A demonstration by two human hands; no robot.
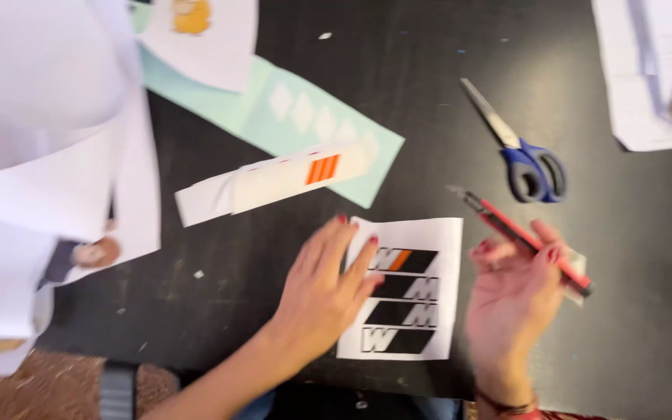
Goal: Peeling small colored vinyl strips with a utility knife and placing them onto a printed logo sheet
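Resting flat on the white sticker sheet (421, 264), the person's left hand (322, 292) is lying with its fingers spread and relaxed, gripping nothing, its fingertips pressing the sheet's upper left corner against the black table (274, 257). That sheet is sitting at the table's near edge, between the 2 hands, and is showing 4 slanted black bars stacked one above another, the top one with an orange stripe.

Just to the right, the right hand (515, 299) is turning palm up with its fingers curled around a slim red-and-black craft knife (526, 239). The knife is running diagonally across the fingers, its pointed tip aiming up and left, above the sheet's upper right corner. A small pale scrap seems to be poking out behind the fingers near the knife's rear end, though the blur is making it hard to tell what it is.

Beyond the right hand, a pair of blue-handled scissors (519, 152) is lying closed on the table, blades pointing up and left. Above the left hand, a long white strip (274, 183) with a small orange striped patch is lying aslant, overlapping a pale mint-green sheet (274, 109) marked with a row of white diamond shapes. Large white papers (48, 155) are filling the left side of the view, some curling upward, and another stack of white paper (639, 70) is sitting in the far right corner.
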